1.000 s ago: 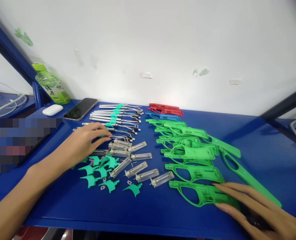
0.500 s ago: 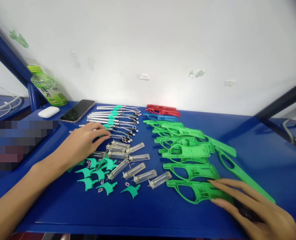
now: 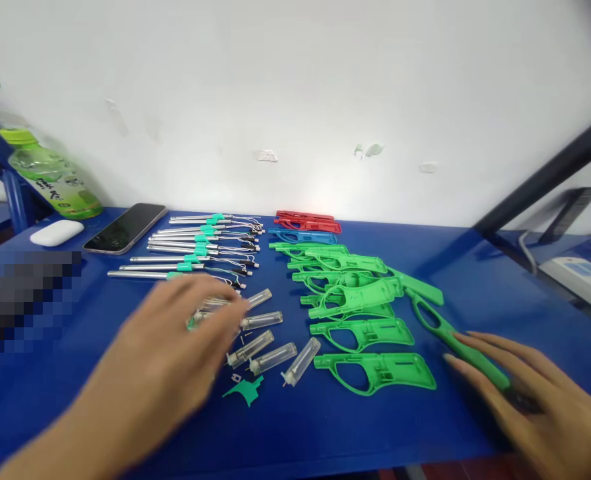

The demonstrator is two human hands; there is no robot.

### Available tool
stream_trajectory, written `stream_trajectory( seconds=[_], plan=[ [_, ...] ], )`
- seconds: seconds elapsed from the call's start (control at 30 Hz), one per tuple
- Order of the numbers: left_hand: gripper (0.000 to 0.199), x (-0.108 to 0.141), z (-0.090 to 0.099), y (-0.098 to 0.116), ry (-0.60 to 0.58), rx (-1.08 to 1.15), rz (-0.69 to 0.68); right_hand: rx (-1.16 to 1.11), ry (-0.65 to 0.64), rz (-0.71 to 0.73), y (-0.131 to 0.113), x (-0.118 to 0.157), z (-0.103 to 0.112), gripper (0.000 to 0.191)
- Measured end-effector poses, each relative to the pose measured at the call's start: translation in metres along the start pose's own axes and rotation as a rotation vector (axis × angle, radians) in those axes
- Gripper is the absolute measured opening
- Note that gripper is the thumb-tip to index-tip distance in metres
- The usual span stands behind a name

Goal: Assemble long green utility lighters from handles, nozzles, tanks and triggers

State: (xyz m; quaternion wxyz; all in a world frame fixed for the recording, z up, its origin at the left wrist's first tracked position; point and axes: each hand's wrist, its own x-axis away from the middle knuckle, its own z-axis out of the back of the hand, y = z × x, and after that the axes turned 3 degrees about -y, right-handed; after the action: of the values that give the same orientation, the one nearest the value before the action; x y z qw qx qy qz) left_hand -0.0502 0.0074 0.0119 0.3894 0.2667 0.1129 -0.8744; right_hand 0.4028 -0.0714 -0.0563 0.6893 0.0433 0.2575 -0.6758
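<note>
My left hand (image 3: 175, 347), smeared by motion, hovers with bent fingers over a group of clear tubes (image 3: 262, 321). It hides most of the small teal curved pieces; one teal piece (image 3: 248, 390) shows in front. Whether it holds anything is hidden. At the right, my right hand (image 3: 535, 393) has thumb and fingers apart, straddling the handle of a long green gun-shaped shell (image 3: 480, 357). Something dark shows under its palm, unclear. Left of it lie several green shell halves (image 3: 400, 373) with finger loops, stacked in a column.
Silver rods (image 3: 145, 275) with teal clips and white wires lie in rows behind my left hand. Red shells (image 3: 308, 220) and a blue shell (image 3: 305, 237) sit near the wall. A phone (image 3: 125, 228), white case (image 3: 56, 233) and green bottle (image 3: 52, 177) stand at the back left.
My left hand has left the rods and come nearer, over the tubes and teal pieces. My right hand has moved off the nearest green shell half to the long green shell. The view has swung right.
</note>
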Motion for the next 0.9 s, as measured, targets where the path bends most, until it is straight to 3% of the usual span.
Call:
stream_trajectory(
  seconds=[0.1, 0.13, 0.2, 0.33, 0.43, 0.6, 0.73, 0.9],
  plan=[
    [0.035, 0.005, -0.020, 0.067, 0.046, 0.017, -0.105, 0.093, 0.007, -0.076, 0.009, -0.003, -0.003, 0.054],
    [0.036, 0.008, -0.030, 0.084, -0.005, 0.003, -0.105, 0.091, 0.014, -0.095, 0.009, -0.005, -0.004, 0.055],
    [0.036, 0.014, -0.048, 0.106, 0.028, -0.002, -0.116, 0.095, 0.048, -0.130, 0.006, -0.010, -0.006, 0.058],
    [0.034, 0.025, -0.063, 0.107, 0.048, -0.066, -0.117, 0.117, 0.063, -0.121, -0.004, -0.022, -0.011, 0.060],
    [0.032, 0.028, -0.056, 0.097, -0.005, -0.091, -0.098, 0.093, 0.040, -0.071, -0.013, -0.033, -0.015, 0.056],
    [0.032, 0.026, -0.049, 0.096, 0.004, -0.101, -0.082, 0.064, 0.075, -0.046, -0.024, -0.057, -0.013, 0.053],
    [0.030, 0.024, -0.057, 0.106, 0.036, -0.090, -0.110, 0.123, 0.081, -0.046, -0.011, -0.091, -0.004, 0.051],
    [0.030, 0.014, -0.078, 0.128, 0.092, -0.090, -0.264, 0.173, -0.142, 0.078, 0.019, -0.135, -0.009, 0.050]
  ],
)
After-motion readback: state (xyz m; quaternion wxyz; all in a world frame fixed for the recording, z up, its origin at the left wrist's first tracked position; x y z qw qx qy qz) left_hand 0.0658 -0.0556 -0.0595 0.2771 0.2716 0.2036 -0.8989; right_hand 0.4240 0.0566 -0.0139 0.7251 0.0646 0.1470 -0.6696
